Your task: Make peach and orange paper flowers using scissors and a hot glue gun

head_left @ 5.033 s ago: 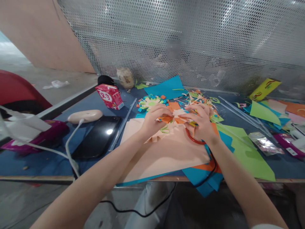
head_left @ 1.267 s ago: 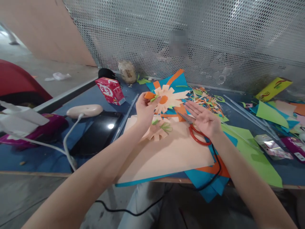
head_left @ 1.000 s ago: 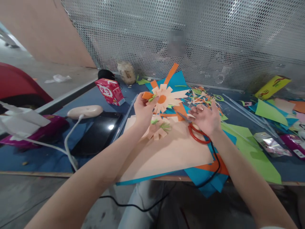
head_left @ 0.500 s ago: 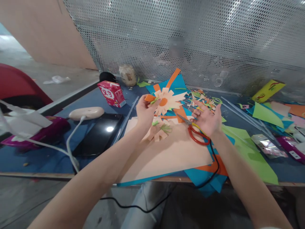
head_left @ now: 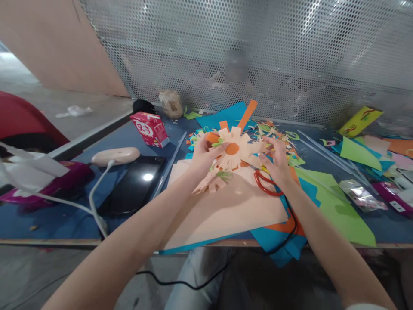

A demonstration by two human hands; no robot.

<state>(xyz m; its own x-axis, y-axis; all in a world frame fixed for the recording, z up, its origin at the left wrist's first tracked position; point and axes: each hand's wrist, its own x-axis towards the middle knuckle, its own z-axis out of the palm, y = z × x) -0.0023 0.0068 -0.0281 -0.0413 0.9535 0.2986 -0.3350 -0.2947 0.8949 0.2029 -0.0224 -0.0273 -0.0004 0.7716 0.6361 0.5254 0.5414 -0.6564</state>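
A peach paper flower (head_left: 242,143) with an orange round centre hangs above the paper pile, its fringed petals spread out. My left hand (head_left: 206,157) pinches its left edge, where orange and green paper bits show by the fingers. At the opposite side, my right hand (head_left: 275,161) has thumb and curled fingers around the end of a wide petal. Red-handled scissors (head_left: 266,189) lie just below my right hand, their blades mostly hidden. Beneath the flower, a second fringed peach piece (head_left: 213,183) with green strips rests on a large peach sheet (head_left: 226,215).
Paper scraps (head_left: 290,144) are heaped behind my right hand. Green sheets (head_left: 338,206) and blue sheets (head_left: 277,243) overlap at right. A black phone (head_left: 132,185), a white corded device (head_left: 116,156) and a red box (head_left: 150,129) stand left. A perforated metal panel (head_left: 193,51) rises behind.
My left hand has carried the flower slightly right and down. My right hand has turned from an open palm and come in to the flower's wide petal.
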